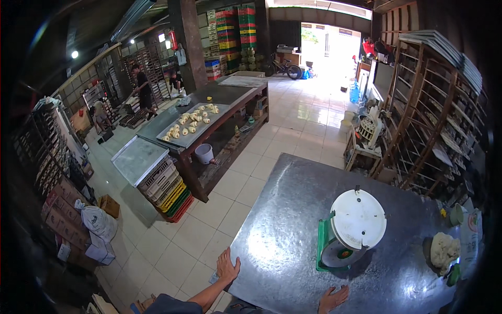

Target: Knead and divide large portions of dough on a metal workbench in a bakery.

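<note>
My left hand [228, 266] rests at the left edge of a dark metal-topped table [293, 209], fingers stretched out and holding nothing. Flat on the near side of the same tabletop lies my right hand [333, 299], its fingers spread and without anything in them. Just beyond that hand stands a green weighing scale [325, 243] with a round white pan [360, 219] on top. Neither hand touches the scale. Toward the right end of the table sits a lump of pale dough [445, 253], beside a green object [454, 274] and a plastic bag [472, 238].
Across a tiled aisle, another table [225, 97] bears a tray with several rolled dough pieces [193, 119]. Stacked crates [170, 193] stand at its near end. Wooden racks [418, 104] line the right side. Cartons and a white sack [98, 221] sit at left. People work far back left.
</note>
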Motion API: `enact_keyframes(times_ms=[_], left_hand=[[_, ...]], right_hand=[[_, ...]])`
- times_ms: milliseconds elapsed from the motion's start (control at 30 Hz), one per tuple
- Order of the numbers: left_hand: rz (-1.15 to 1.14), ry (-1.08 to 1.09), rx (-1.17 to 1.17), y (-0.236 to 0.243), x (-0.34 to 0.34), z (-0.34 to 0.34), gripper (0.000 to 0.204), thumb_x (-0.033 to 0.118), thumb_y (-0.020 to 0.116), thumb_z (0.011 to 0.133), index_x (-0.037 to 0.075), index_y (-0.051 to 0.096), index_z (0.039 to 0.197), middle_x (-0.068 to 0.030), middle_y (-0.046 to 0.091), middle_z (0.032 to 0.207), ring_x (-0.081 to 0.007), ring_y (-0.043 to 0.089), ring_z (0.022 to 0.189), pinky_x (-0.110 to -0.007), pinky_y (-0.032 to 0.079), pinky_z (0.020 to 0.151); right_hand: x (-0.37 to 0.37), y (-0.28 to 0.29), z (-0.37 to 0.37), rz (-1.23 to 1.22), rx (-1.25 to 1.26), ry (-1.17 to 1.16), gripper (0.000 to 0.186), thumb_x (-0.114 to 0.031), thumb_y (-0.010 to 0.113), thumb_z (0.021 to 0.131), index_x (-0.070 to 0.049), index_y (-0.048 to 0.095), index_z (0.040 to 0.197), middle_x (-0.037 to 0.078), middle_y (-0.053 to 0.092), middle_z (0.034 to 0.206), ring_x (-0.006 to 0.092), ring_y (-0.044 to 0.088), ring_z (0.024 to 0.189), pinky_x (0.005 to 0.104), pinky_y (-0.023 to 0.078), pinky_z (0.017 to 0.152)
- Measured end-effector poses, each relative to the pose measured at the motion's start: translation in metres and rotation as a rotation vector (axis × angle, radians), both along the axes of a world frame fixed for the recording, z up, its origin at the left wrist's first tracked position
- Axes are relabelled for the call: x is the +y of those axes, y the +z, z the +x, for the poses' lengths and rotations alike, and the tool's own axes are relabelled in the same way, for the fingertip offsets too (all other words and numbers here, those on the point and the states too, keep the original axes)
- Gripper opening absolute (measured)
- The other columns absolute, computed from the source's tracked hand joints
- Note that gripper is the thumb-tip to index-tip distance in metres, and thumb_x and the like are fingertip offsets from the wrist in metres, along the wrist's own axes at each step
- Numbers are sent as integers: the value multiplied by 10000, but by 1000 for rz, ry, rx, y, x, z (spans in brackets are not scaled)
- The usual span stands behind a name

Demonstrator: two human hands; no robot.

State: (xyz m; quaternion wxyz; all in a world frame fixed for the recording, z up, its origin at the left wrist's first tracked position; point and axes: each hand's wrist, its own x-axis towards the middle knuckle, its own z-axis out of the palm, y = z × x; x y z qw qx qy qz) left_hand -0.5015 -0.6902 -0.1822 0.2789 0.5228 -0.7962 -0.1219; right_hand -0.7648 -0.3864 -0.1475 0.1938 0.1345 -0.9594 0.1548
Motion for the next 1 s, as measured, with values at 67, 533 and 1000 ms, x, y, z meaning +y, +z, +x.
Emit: enact_keyframes(times_ms=[67, 533, 1000], left_hand=[[-15, -43, -64, -1, 0, -1, 598, 365, 540, 855, 88, 385, 1362, -239, 433, 1282, -374, 429, 1171, -479, 321, 989], [-12, -286, -227, 5, -6, -55, 648, 507, 505, 844, 223, 365, 1409, -200, 236, 1485, -392, 161, 1384, -605, 90, 1084], [-3, -239, -124, 7, -4, -59, 578, 450, 576, 820, 187, 469, 1323, -207, 312, 1435, -389, 219, 1358, -584, 117, 1085]], right_hand=[[-1, -3, -1, 101, 32, -29, 508, -339, 542, 850, -4, 497, 1230, 148, 531, 1199, 309, 489, 1112, 473, 363, 943], [-6, -4, -2, 244, -58, -172, 565, -405, 529, 821, -39, 474, 1247, 104, 536, 1129, 289, 503, 1052, 449, 383, 908], [-1, -2, -2, 210, -130, -139, 527, -418, 524, 829, -55, 505, 1211, 102, 518, 1187, 299, 477, 1107, 455, 375, 918]])
